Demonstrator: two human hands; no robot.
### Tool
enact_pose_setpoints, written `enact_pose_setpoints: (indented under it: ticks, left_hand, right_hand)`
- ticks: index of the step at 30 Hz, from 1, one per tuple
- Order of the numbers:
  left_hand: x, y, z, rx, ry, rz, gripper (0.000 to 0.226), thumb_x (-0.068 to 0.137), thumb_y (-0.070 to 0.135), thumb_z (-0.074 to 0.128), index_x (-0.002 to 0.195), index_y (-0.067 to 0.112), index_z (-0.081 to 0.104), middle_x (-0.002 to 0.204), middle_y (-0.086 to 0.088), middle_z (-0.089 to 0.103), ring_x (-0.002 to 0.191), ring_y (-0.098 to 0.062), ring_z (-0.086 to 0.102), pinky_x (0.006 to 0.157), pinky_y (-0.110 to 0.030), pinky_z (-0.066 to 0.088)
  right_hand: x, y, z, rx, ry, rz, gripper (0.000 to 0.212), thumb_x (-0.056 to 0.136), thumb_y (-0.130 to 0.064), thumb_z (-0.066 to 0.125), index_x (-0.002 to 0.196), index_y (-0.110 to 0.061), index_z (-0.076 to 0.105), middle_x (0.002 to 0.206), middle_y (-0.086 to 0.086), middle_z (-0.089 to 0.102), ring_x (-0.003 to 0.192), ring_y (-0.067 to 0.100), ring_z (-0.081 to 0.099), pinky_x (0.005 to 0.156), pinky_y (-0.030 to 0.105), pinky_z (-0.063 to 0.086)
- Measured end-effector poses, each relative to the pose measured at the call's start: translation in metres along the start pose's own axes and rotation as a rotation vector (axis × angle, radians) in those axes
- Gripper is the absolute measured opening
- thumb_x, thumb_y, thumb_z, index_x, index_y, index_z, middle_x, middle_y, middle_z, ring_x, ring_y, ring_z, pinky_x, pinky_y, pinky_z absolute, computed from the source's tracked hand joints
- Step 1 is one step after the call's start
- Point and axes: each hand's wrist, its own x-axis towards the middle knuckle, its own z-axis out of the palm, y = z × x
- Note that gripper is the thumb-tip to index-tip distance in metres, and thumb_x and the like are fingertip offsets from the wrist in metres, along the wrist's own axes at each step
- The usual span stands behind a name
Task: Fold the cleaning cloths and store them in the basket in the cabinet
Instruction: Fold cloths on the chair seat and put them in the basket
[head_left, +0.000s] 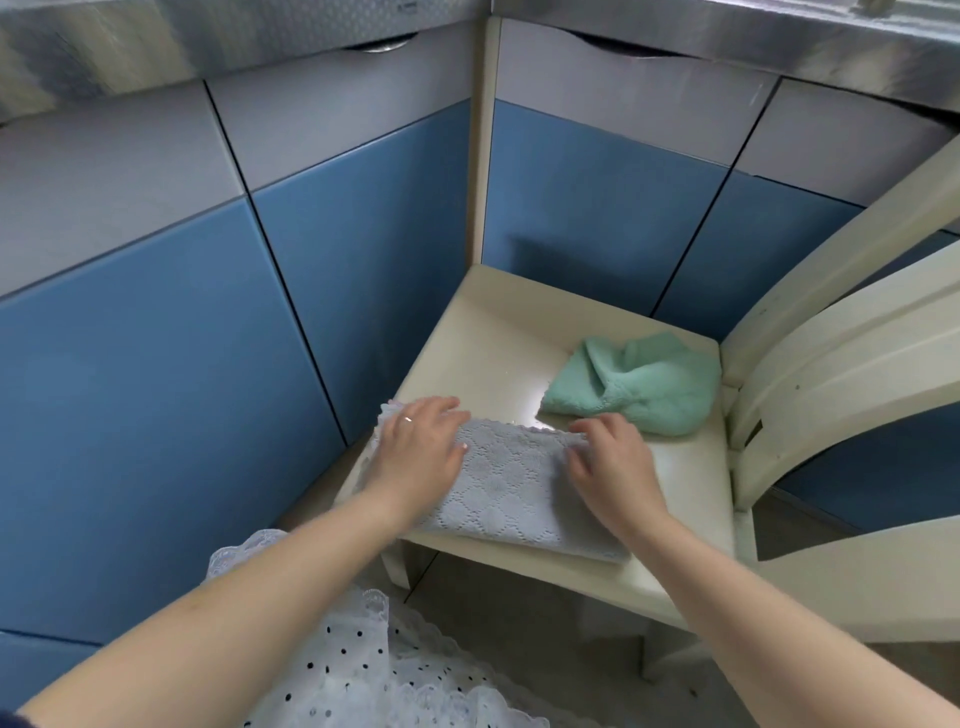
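On the seat of a cream wooden chair (483, 332), the left hand (415, 447) and right hand (613, 462) press flat, fingers spread, on a folded grey patterned cleaning cloth (511, 493). Its long axis runs left to right along the seat's near edge. Just beyond the right hand lies a crumpled mint-green terry cloth (644, 384). Blue-and-grey cabinet doors (156, 364) stand behind. No readable writing shows.

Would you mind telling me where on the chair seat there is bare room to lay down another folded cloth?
The far-left part of the chair seat is bare, bordered by the blue cabinet doors behind and the green cloth to its right. The near half is crowded: the grey cloth lies there under the left hand and right hand.
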Motion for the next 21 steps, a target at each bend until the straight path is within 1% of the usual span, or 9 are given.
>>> enact_pose_setpoints:
  ticks: [3,6,9,11,14,16,18,20,21]
  left_hand:
    - [-0.013,0.027,0.021,0.077,-0.158,0.056,0.048,0.100,0.030,0.034,0.146,0.021,0.028,0.157,0.002,0.019,0.145,-0.016,0.010,0.118,-0.037,0.007]
    - [-0.016,0.034,0.034,0.165,-0.222,0.025,0.051,0.101,0.030,0.025,0.150,0.018,0.015,0.159,0.001,0.007,0.147,-0.015,0.001,0.119,-0.040,-0.001]
    - [-0.019,0.028,0.038,0.253,-0.238,0.038,0.055,0.101,0.038,0.019,0.151,0.020,0.008,0.160,-0.001,0.001,0.147,-0.017,-0.004,0.118,-0.040,-0.004]
    - [-0.019,0.021,0.037,0.274,-0.256,0.034,0.058,0.099,0.044,0.017,0.151,0.022,0.005,0.160,-0.001,-0.003,0.146,-0.017,-0.007,0.117,-0.040,-0.006]
    - [-0.019,0.012,0.035,0.291,-0.281,0.030,0.066,0.095,0.057,0.011,0.151,0.023,0.001,0.159,-0.001,-0.008,0.146,-0.018,-0.010,0.118,-0.040,-0.007]
    - [-0.019,0.005,0.033,0.291,-0.295,0.046,0.074,0.089,0.064,0.003,0.151,0.023,-0.001,0.159,0.000,-0.010,0.146,-0.018,-0.012,0.117,-0.040,-0.008]
    - [-0.017,-0.001,0.032,0.294,-0.326,0.065,0.080,0.083,0.066,-0.002,0.151,0.023,-0.002,0.159,0.000,-0.010,0.146,-0.018,-0.012,0.118,-0.040,-0.008]
    - [-0.011,-0.003,0.028,0.287,-0.357,0.090,0.077,0.087,0.065,0.003,0.151,0.022,0.001,0.159,0.000,-0.009,0.146,-0.018,-0.012,0.118,-0.041,-0.007]
    - [-0.011,-0.003,0.026,0.272,-0.359,0.121,0.073,0.091,0.061,0.010,0.151,0.020,0.006,0.159,0.000,-0.006,0.146,-0.019,-0.008,0.118,-0.042,-0.005]
  right_hand:
    - [-0.011,-0.034,0.025,-0.070,-0.036,-0.155,0.036,0.084,-0.032,0.045,0.106,-0.015,0.068,0.118,0.012,0.064,0.109,0.033,0.060,0.089,0.048,0.047]
    - [-0.017,-0.049,0.045,-0.077,-0.230,-0.117,0.060,0.082,-0.040,0.024,0.126,-0.017,0.057,0.138,0.010,0.051,0.130,0.031,0.045,0.102,0.057,0.033]
    - [-0.023,-0.037,0.048,-0.139,-0.238,-0.110,0.068,0.085,-0.052,0.013,0.141,-0.026,0.040,0.152,0.005,0.032,0.141,0.025,0.028,0.112,0.053,0.018]
    - [-0.026,-0.030,0.044,-0.186,-0.279,-0.122,0.078,0.080,-0.061,0.000,0.148,-0.032,0.023,0.158,-0.001,0.014,0.146,0.019,0.010,0.116,0.048,0.006]
    - [-0.029,-0.018,0.036,-0.226,-0.316,-0.120,0.086,0.074,-0.069,-0.010,0.150,-0.034,0.010,0.160,-0.004,0.003,0.147,0.016,0.000,0.117,0.046,0.000]
    - [-0.034,-0.010,0.031,-0.223,-0.304,-0.105,0.089,0.074,-0.073,-0.012,0.150,-0.032,0.013,0.159,-0.003,0.006,0.147,0.016,0.003,0.117,0.047,0.002]
    - [-0.036,-0.004,0.026,-0.239,-0.331,-0.070,0.086,0.076,-0.070,-0.004,0.149,-0.031,0.018,0.159,-0.003,0.012,0.146,0.017,0.009,0.116,0.049,0.006]
    - [-0.035,-0.003,0.022,-0.307,-0.294,-0.061,0.077,0.080,-0.066,0.012,0.141,-0.029,0.039,0.151,0.000,0.035,0.138,0.022,0.033,0.110,0.053,0.021]
    - [-0.032,-0.006,0.016,-0.329,-0.256,-0.078,0.068,0.081,-0.062,0.021,0.130,-0.026,0.053,0.139,0.002,0.050,0.126,0.024,0.048,0.104,0.053,0.031]
